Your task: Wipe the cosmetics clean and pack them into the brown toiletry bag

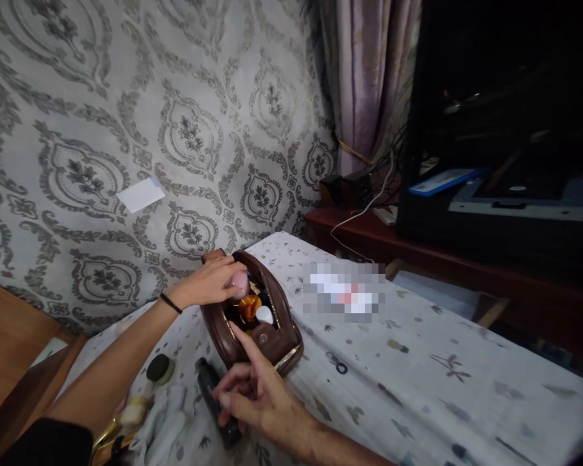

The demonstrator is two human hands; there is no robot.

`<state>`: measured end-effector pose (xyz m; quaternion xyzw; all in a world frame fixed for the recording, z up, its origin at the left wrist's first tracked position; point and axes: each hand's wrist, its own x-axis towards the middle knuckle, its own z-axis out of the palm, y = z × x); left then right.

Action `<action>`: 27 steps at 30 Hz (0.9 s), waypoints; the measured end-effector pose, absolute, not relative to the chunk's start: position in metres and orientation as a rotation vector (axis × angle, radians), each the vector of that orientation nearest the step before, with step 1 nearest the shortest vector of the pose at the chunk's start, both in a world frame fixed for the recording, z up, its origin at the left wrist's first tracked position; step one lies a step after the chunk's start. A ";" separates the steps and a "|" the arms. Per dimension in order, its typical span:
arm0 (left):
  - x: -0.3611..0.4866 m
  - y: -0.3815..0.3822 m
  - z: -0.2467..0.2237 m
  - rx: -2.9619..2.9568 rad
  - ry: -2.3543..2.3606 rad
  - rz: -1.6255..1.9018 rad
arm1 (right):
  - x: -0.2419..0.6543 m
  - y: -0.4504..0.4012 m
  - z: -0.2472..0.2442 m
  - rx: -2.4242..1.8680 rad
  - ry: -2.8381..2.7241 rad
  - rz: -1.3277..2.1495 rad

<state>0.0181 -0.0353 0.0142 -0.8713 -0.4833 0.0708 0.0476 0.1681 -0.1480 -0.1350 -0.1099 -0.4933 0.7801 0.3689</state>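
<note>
A brown leather bag (282,294) lies unzipped on the patterned sheet. My left hand (214,279), with a black band at the wrist, reaches into its far left side. The fingers are closed round a smooth pink rounded item (239,285), whose exact kind I cannot make out. Just below it inside the bag are a shiny orange item (249,307) and a white cap (264,314). My right hand (265,391) is at the bag's near edge, index finger stretched against the opening and the others loosely bent. Partly behind those fingers lies a dark bottle (208,382).
A dark-lidded jar (160,369), a crumpled pale cloth (160,427) and small cosmetics lie at the lower left. A blurred-out item (344,289) lies right of the bag. Patterned wall, dark red furniture (369,233) and a white cable (364,210) stand beyond.
</note>
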 end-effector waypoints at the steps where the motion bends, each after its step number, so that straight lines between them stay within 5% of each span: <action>1: 0.018 -0.035 0.013 -2.656 -1.476 0.230 | 0.168 -0.148 -0.135 -0.284 -1.268 2.000; 14: 0.026 -0.031 0.000 -2.474 -1.381 0.550 | 0.168 -0.148 -0.133 -0.295 -1.254 2.021; 27: 0.020 -0.019 -0.006 -2.496 -1.463 0.506 | 0.169 -0.148 -0.133 -0.313 -1.263 2.018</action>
